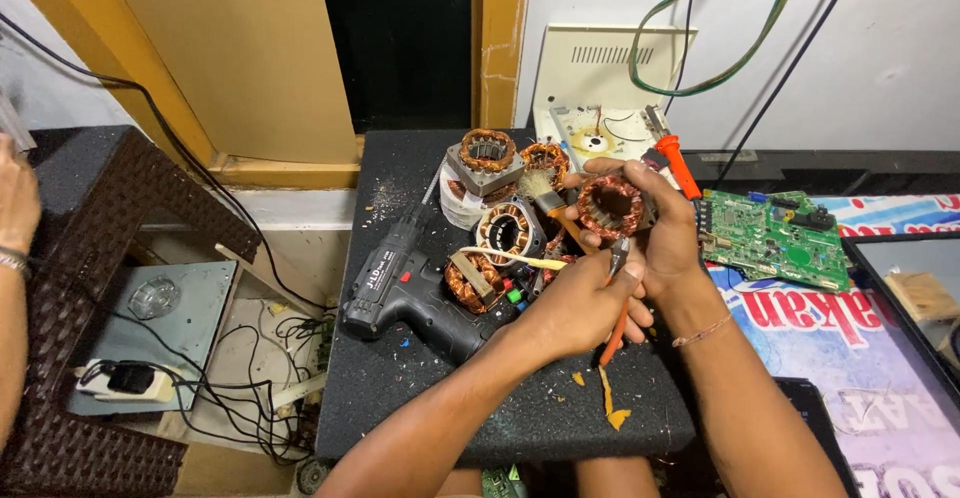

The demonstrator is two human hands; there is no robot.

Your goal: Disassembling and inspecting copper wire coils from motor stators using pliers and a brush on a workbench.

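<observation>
My right hand grips a motor stator with copper windings and holds it up over the black table. Just below it, my left hand is closed on orange-handled pliers, whose jaws point up at the stator's lower edge. The two hands touch each other. Orange scraps lie on the table under them.
Several more copper-wound stators and a black cordless drill lie left of my hands. A green circuit board and an orange-handled screwdriver lie to the right. Another person's arm shows at the left edge. On the floor sits a power strip with cables.
</observation>
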